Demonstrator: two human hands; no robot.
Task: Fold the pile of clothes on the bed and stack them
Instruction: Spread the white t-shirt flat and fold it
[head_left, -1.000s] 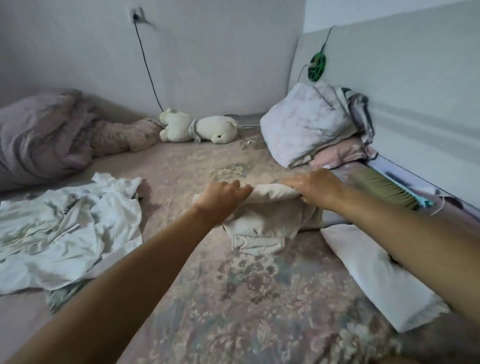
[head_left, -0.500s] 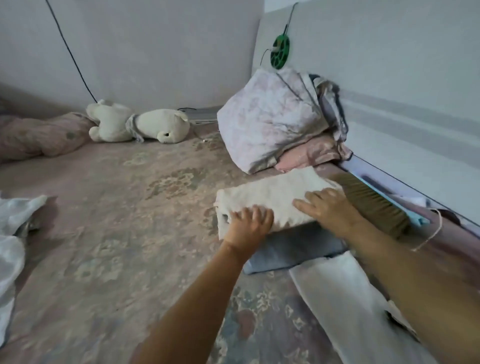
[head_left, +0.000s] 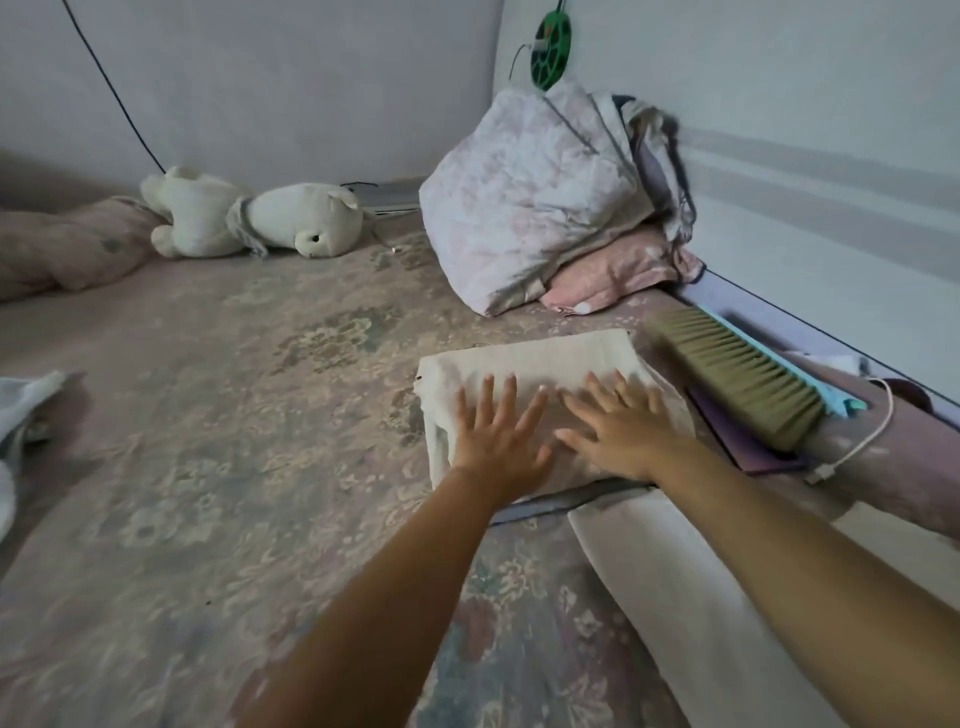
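A folded cream garment (head_left: 535, 364) lies on top of a folded grey-blue garment (head_left: 566, 501), whose edge shows beneath it, at the right of the bed. My left hand (head_left: 498, 439) and my right hand (head_left: 621, 434) press flat on the cream garment with fingers spread and straight. A folded white piece (head_left: 691, 603) lies nearer me under my right forearm. A corner of the unfolded white clothes pile (head_left: 23, 405) shows at the left edge.
A bed brush (head_left: 737, 382) lies right of the stack by the wall, with a white cable (head_left: 857, 441) beside it. Pillows (head_left: 535, 197) lean in the far right corner. A white plush toy (head_left: 249, 218) lies at the back on the floral bedsheet (head_left: 234, 415).
Both hands carried the folded cream garment to the right, set it on the grey-blue garment, let go of its edge and now lie flat on it. The view has turned right.
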